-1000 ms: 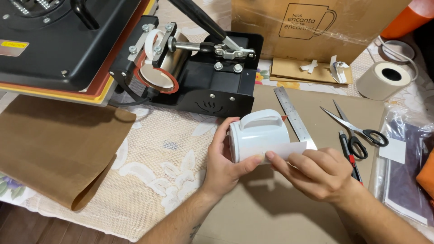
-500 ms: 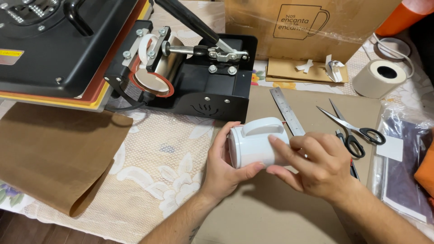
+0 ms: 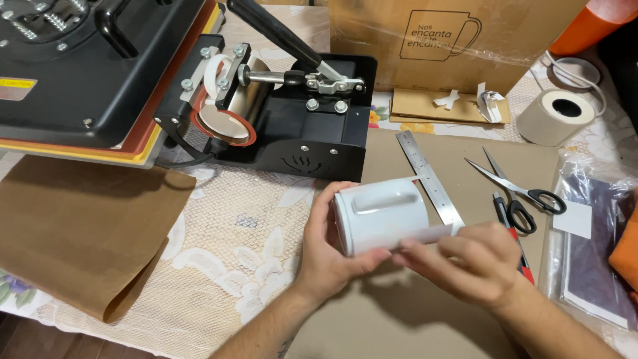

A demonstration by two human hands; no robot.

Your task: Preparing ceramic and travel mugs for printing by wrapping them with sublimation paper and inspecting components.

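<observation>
A white mug [image 3: 382,216] lies on its side, handle up, above a brown cardboard sheet [image 3: 412,319]. My left hand [image 3: 329,256] cups its base end from the left. My right hand [image 3: 475,262] presses a white paper sheet [image 3: 435,234] wrapped around the mug's side, fingers along the paper's lower edge. A steel ruler [image 3: 428,178] lies just behind the mug.
A black mug press [image 3: 292,119] and a flat heat press [image 3: 86,73] stand at the back left. A brown sheet [image 3: 73,226] lies left. Scissors [image 3: 518,189], a tape roll [image 3: 555,116], a cardboard box [image 3: 452,40] and plastic sleeves [image 3: 595,252] are to the right.
The view has shifted slightly. Both hands stay on the mug, my right hand sliding a little along the paper wrap.
</observation>
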